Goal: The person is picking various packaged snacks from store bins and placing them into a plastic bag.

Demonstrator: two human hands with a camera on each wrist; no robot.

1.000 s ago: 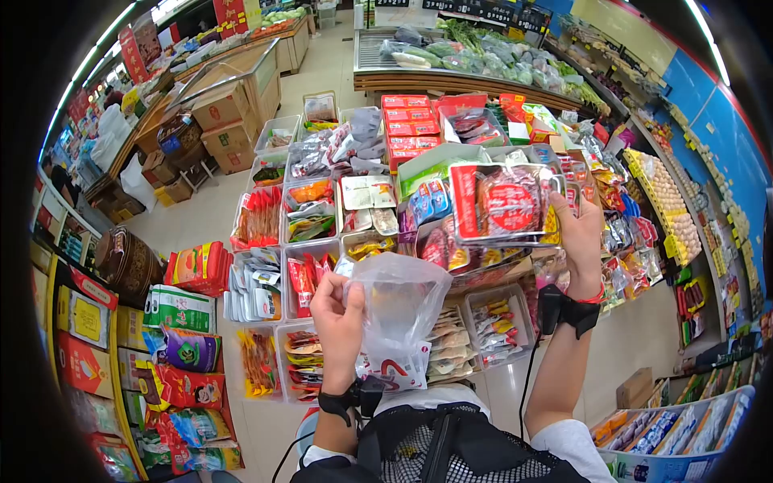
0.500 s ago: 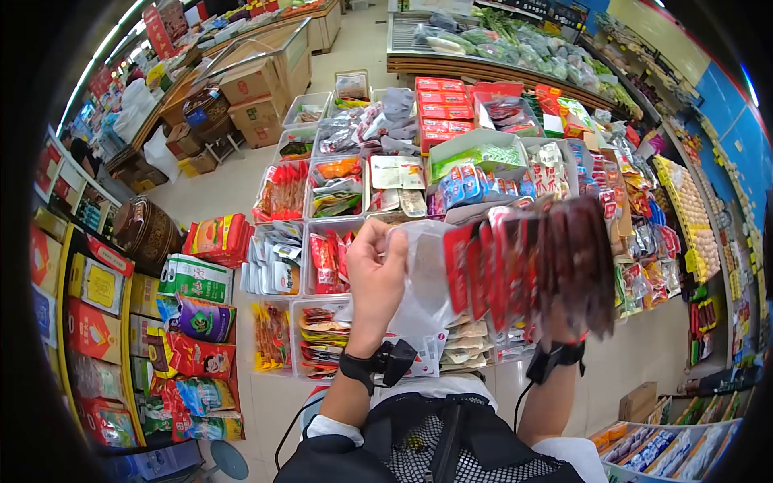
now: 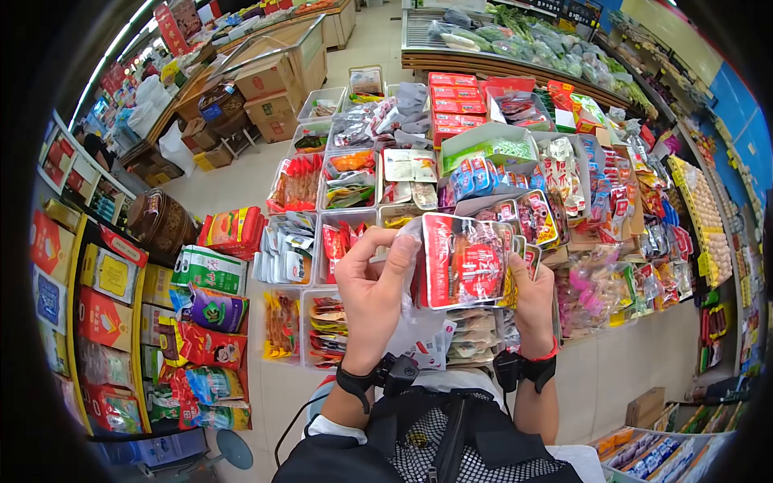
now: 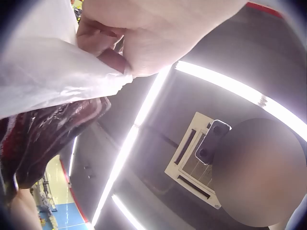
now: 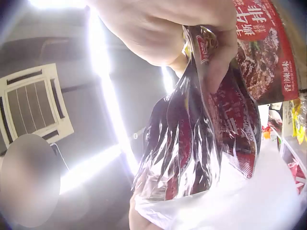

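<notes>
My right hand [image 3: 533, 310] grips a thick bunch of flat red snack packets [image 3: 467, 262] by one end. In the right wrist view the packets [image 5: 192, 139] fan out from the fingers, and their far ends lie within the mouth of a clear plastic bag [image 5: 230, 201]. Thumb and curled fingers of my left hand [image 3: 372, 294] pinch the rim of that bag [image 3: 411, 302]. Seen from the left wrist, the whitish film [image 4: 53, 72] stretches away from the fingers, with dark packets [image 4: 53, 134] just beyond it.
Clear bins of packaged snacks [image 3: 326, 322] cover the display in front of me. Red boxes [image 3: 456, 105] are stacked farther back. On the left is a shelf of bagged goods [image 3: 213, 346]; egg trays [image 3: 700, 217] line the right side. A vegetable counter [image 3: 515, 68] stands beyond.
My right hand has brought the bunch of packets down and leftward to the bag. My left hand, still pinching the bag, has moved slightly right and up. The head view has shifted.
</notes>
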